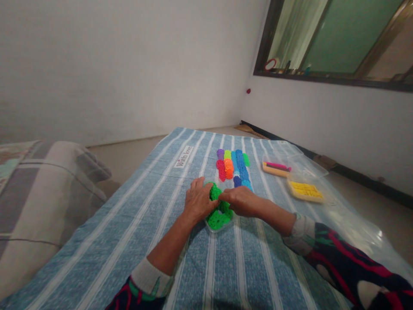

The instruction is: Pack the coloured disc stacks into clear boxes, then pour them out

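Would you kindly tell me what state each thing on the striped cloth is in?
Clear container: uncovered, green pieces inside, left hand and right hand on it.
Box with yellow pieces: open.
Box with pink item: open.
Coloured pieces: laid out in rows.
Striped cloth: spread out.

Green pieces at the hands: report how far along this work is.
Looks done: yellow pieces sit in a tub. In progress: both the left hand and right hand are at green pieces in a clear container. Apparently left: multicoloured rows lie unboxed on the striped cloth.
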{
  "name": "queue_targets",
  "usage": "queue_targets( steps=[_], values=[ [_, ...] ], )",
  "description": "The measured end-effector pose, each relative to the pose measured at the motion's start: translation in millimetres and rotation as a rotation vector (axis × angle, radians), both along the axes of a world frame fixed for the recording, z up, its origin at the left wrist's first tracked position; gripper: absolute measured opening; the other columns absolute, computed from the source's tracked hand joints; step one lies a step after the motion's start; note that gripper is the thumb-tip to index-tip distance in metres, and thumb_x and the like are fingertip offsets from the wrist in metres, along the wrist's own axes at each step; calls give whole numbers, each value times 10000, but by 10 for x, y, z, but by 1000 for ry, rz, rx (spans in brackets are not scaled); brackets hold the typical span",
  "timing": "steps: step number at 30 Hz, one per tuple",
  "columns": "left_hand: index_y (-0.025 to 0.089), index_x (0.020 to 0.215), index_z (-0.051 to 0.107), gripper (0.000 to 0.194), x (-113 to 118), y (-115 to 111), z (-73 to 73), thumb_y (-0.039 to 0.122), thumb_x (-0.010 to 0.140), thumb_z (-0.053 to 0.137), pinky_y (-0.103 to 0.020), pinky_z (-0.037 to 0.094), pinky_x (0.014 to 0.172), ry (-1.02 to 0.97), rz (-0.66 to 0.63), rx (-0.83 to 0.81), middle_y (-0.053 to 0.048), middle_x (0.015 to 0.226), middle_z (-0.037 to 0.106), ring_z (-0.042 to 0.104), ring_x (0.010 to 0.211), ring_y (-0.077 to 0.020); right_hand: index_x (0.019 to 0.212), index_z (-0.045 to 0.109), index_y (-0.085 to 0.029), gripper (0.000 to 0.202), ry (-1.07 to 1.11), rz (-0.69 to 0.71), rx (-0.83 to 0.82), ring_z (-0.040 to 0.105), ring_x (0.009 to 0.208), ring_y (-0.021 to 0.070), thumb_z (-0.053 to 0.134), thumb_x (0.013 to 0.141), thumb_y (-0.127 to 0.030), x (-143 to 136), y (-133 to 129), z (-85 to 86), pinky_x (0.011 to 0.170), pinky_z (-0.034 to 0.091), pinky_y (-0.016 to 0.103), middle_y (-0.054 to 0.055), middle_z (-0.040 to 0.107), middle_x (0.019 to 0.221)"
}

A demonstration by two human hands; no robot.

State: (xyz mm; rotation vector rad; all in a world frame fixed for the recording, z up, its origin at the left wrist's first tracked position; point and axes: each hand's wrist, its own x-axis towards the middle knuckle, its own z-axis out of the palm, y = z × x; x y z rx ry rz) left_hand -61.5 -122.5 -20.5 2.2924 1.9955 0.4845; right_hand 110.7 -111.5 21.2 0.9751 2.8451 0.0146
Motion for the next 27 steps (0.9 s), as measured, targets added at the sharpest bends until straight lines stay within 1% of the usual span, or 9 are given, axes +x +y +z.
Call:
queue_targets(
  steps=[6,12,16,22,27],
  values=[
    [218,1091,606,420,2,7,11,418,724,646,-470,395,995,5,4,0,-128,1400,410,329,1320,-336,1022,637,-173,227,-39,-7,53,643,764,172,469,869,-166,18,-72,37,550,348,229,99,676,958],
    [211,1092,610,430,8,11,20,413,715,655,-477,392,1004,6,6,-3,-137,1399,414,330,1322,-343,948,685,-166,191,-166,58,38,676,790,220,533,836,-193,-87,-111,96,582,390,244,105,715,820],
    [212,1112,606,451,10,12,10,430,720,650,-474,394,998,5,8,0,-138,1400,412,335,1315,-346,944,691,-151,192,-211,97,21,686,776,234,543,831,-197,-182,-69,60,601,426,259,121,719,800],
    [233,1135,591,459,-4,22,-30,417,719,653,-478,382,1009,-12,9,-1,-119,1416,399,315,1326,-330,891,697,-158,215,-210,126,20,690,748,243,487,847,-164,-225,-19,-33,572,421,268,110,715,755],
    [226,1098,606,433,-1,16,-15,417,713,663,-483,387,1005,-25,7,1,-126,1406,413,324,1316,-341,886,707,-178,193,-211,110,-22,685,754,223,523,832,-192,-183,-5,-5,561,397,242,96,717,772]
  ],
)
